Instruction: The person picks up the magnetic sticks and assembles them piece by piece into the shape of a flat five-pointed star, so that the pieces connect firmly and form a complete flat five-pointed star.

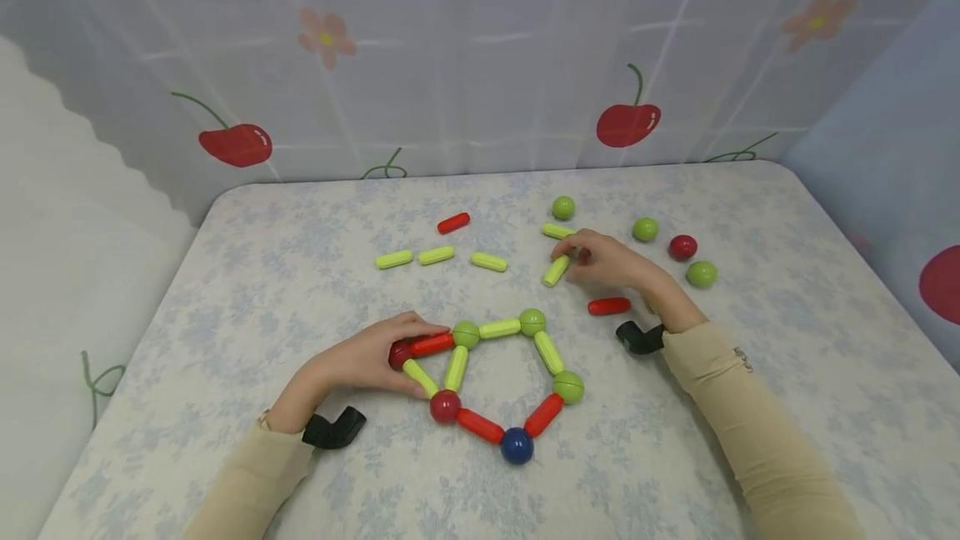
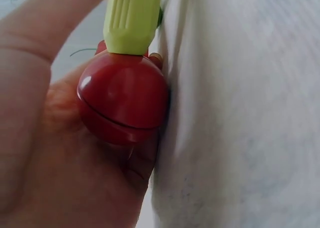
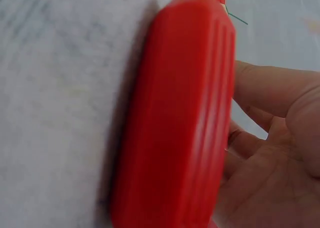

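My left hand (image 1: 371, 352) curls around one corner of a linked frame of magnetic rods and balls. Inside its grip is a red ball (image 2: 122, 96), with a lime rod (image 2: 132, 21) rising from it under my thumb; the fingertips lie along a red rod (image 1: 432, 344). The frame joins a triangle to a larger loop through lime balls (image 1: 532, 322), another red ball (image 1: 446, 407) and a blue ball (image 1: 517, 446). Farther right, my right hand (image 1: 606, 261) pinches the upper end of a loose lime rod (image 1: 555, 272). In the right wrist view a loose red rod (image 3: 175, 113) hides those fingertips.
Three lime rods (image 1: 437, 255) lie in a row behind the frame, with a red rod (image 1: 453, 223) beyond them. Another lime rod (image 1: 557, 231) sits past my right fingertips. Lime balls (image 1: 645, 229) and a red ball (image 1: 682, 247) are scattered at the right rear. A curtain (image 1: 465, 65) hangs behind the table.
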The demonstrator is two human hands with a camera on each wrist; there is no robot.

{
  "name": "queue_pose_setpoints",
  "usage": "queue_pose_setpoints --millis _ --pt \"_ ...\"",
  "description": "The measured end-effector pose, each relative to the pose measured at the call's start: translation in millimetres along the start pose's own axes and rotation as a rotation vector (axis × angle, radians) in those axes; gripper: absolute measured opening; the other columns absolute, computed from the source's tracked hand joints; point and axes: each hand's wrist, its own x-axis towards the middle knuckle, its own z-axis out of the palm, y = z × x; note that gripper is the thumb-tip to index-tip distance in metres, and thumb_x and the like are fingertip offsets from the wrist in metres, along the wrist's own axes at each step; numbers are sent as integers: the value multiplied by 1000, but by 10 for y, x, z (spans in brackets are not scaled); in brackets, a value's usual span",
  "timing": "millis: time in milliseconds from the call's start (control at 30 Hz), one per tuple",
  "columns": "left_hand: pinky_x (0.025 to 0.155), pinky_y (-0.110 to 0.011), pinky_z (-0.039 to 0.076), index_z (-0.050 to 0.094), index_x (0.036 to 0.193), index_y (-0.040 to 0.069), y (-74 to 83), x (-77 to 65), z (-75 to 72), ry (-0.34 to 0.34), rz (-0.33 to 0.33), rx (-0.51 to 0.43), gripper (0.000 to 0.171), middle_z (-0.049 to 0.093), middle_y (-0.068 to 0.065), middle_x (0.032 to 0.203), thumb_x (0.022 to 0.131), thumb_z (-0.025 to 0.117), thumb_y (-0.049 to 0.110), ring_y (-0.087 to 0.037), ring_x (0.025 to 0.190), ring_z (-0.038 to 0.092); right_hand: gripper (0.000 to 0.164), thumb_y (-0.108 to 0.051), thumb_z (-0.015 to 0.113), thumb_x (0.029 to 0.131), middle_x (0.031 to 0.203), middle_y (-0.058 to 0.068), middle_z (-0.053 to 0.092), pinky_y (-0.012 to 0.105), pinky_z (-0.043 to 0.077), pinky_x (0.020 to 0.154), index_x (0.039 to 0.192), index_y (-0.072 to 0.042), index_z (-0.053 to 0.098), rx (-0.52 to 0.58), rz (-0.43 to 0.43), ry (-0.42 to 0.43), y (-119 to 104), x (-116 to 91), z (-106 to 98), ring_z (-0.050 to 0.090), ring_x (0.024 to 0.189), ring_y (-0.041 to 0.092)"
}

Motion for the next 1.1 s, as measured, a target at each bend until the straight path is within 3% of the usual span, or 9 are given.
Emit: queue_pose_setpoints --millis 167,300,467,700,967,1100 --pt "84 -37 41 54 132 14 -29 12 17 33 -16 -39 57 52 3 113 81 74 32 -17 99 49 18 2 68 83 92 6 56 35 40 71 100 -2 63 -39 -5 5 13 20 32 47 78 22" --pt "74 -32 43 62 123 15 -35 55 69 125 -24 -31 37 57 6 104 88 68 24 -15 88 50 15 -3 69 84 87 4 57 35 41 71 98 -2 64 -62 17 13 -22 20 53 49 78 21" --pt "68 -29 43 68 112 14 -13 105 148 241 -46 -9 27 60 7 95 86 70 19 -14 78 50 17 -7 69 86 91 4 62 36 44 76 101 -2 66 -43 -9 37 -151 16 92 55 84 21" --pt "69 -31 43 70 108 14 24 133 198 294 -97 12 26 60 7 93 85 71 25 -13 79 52 21 -6 64 89 95 6 64 33 47 72 109 1 65 197 -95 -25 -390 107 270 60 81 21" --pt "72 -32 44 70 107 16 18 150 203 302 -87 26 24 61 7 94 85 71 26 -13 81 53 20 -3 59 92 95 17 62 37 50 78 111 5 58 570 11 -122 -469 201 582 64 85 26" --pt "71 -32 43 70 107 16 11 147 198 298 -74 33 24 61 8 92 85 71 26 -13 80 53 18 -2 58 92 93 17 63 37 50 78 109 7 58 648 43 -110 -439 224 683 64 85 25"
